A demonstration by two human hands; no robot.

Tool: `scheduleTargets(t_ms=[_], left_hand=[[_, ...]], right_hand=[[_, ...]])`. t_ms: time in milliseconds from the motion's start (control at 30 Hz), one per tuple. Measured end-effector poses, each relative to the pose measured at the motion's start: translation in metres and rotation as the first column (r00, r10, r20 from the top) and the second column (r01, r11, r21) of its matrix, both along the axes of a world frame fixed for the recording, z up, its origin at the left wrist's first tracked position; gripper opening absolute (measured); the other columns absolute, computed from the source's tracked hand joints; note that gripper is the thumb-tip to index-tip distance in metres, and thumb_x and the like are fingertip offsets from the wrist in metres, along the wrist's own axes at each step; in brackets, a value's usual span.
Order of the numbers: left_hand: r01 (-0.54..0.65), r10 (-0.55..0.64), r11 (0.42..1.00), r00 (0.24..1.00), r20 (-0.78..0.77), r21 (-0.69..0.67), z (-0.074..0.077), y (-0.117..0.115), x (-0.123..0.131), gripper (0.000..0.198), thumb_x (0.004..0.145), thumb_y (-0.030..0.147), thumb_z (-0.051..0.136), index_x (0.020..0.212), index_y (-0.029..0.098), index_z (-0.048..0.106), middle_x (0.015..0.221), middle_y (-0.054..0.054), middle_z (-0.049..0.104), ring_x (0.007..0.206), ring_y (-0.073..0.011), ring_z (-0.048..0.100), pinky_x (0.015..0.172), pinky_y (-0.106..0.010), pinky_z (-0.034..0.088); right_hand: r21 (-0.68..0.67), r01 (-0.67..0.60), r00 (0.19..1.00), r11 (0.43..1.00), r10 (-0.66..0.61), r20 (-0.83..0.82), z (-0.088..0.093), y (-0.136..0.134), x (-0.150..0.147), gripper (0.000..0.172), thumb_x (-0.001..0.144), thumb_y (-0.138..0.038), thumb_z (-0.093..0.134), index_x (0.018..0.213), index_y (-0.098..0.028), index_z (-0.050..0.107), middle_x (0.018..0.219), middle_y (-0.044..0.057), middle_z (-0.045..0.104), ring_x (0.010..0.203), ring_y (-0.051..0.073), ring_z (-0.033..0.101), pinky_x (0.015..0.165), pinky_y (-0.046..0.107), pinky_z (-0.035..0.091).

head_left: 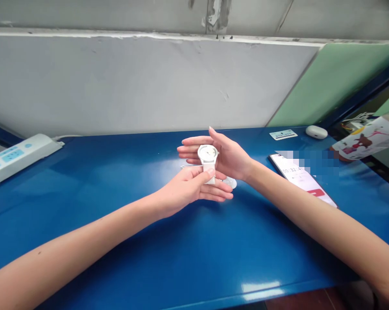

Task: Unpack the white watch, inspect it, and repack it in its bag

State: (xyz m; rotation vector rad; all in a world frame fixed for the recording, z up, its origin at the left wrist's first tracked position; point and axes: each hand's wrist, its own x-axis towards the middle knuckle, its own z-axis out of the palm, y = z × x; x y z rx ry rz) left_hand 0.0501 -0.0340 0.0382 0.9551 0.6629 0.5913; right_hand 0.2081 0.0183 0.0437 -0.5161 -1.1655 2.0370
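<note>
A white wristwatch (pixel 208 153) with a round pale dial is held above the blue table. My left hand (pixel 191 185) grips its white strap, the thumb pressed on top and the fingers stretched out beneath. Just behind the watch is my right hand (pixel 228 155), palm facing it, fingers extended and thumb pointing up. Whether the right palm touches the watch case I cannot tell. A small clear, whitish object (pixel 232 183) shows beyond my left fingertips, partly hidden. Near my left thumb a thin white piece (pixel 189 166) sticks out to the left.
On the blue table (pixel 116 241), a white power strip (pixel 23 155) lies at the left. To the right are a phone (pixel 297 176) with a lit screen, a card (pixel 283 134), a white earbud case (pixel 316 132) and a printed cylindrical container (pixel 371 135). A grey wall (pixel 132 86) stands behind.
</note>
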Motion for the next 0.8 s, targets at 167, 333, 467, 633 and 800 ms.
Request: scheduleTargets(t_ms=[167,333,467,633,800], left_hand=[[-0.014,0.015,0.999,0.999,0.030,-0.032,-0.0020,0.0021,-0.0023,0.031,0.096,0.037,0.065,0.103,0.007,0.069,0.106,-0.020,0.076,0.099,-0.0289,0.075,0.092,-0.042,0.057],[-0.063,0.063,0.998,0.998,-0.027,-0.027,-0.0023,0.0015,-0.0027,0.031,0.098,0.038,0.063,0.102,0.008,0.068,0.103,-0.018,0.077,0.100,-0.0275,0.075,0.094,-0.041,0.056],[-0.072,0.072,0.997,0.997,-0.017,-0.029,-0.0019,0.0007,-0.0015,0.035,0.099,0.043,0.061,0.100,0.009,0.069,0.103,-0.018,0.077,0.097,-0.0262,0.075,0.094,-0.041,0.056],[-0.069,0.070,0.997,0.998,0.010,-0.034,-0.0007,0.0005,-0.0010,0.033,0.099,0.041,0.061,0.099,0.009,0.070,0.105,-0.018,0.076,0.102,-0.0278,0.074,0.098,-0.043,0.054],[-0.053,0.053,0.998,0.998,0.024,-0.016,0.0017,0.0003,-0.0012,0.033,0.101,0.040,0.059,0.101,0.009,0.070,0.106,-0.018,0.076,0.105,-0.0282,0.073,0.099,-0.042,0.054]], right_hand=[[-0.006,0.022,1.000,1.000,-0.022,0.005,0.0061,-0.0023,0.0009,0.054,0.101,-0.057,0.040,0.109,-0.017,0.075,0.122,0.010,0.075,0.118,0.026,0.067,0.109,0.041,0.047],[0.022,0.056,0.998,0.998,-0.057,0.021,0.0065,-0.0003,0.0019,0.054,0.099,-0.059,0.042,0.109,-0.016,0.074,0.124,0.011,0.074,0.117,0.026,0.068,0.107,0.041,0.049],[0.044,0.081,0.994,0.996,-0.084,0.071,0.0055,0.0021,0.0025,0.055,0.095,-0.064,0.046,0.108,-0.019,0.075,0.124,0.010,0.074,0.119,0.027,0.067,0.106,0.041,0.051],[0.035,0.078,0.993,0.996,-0.081,0.091,0.0051,0.0035,0.0032,0.056,0.094,-0.065,0.046,0.107,-0.019,0.075,0.123,0.010,0.074,0.117,0.027,0.068,0.105,0.040,0.052],[0.034,0.073,0.994,0.997,-0.076,0.084,0.0040,0.0035,0.0037,0.053,0.094,-0.064,0.049,0.106,-0.019,0.075,0.122,0.011,0.075,0.118,0.029,0.068,0.104,0.044,0.053]])
